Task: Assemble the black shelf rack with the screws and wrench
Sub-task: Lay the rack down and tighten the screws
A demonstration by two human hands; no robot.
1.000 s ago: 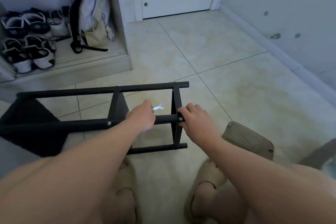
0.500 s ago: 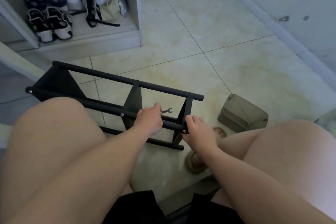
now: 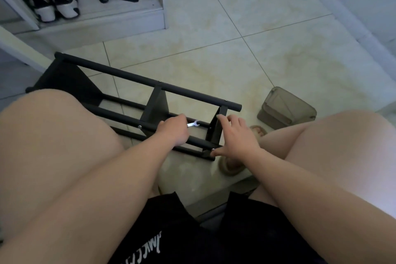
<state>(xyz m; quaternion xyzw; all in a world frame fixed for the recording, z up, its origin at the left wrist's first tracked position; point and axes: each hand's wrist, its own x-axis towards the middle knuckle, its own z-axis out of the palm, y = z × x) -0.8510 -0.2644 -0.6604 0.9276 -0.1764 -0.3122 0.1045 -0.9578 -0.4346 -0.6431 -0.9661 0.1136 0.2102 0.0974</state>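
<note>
Clearance log, black shelf rack [image 3: 158, 90]: far side open, near side boxed in.
Beyond the rack you have bare floor tile [image 3: 214, 49] up to the shoe cabinet ledge [image 3: 102, 25]. Just off the rack's right end sit a khaki bag [image 3: 287, 109] and a tan slipper [image 3: 231, 167]. Your knees flank its near side. Your left hand [image 3: 173, 133] with the wrench [image 3: 194, 124] fills the rack's right bay; your right hand [image 3: 237, 139] covers the end panel.
</note>
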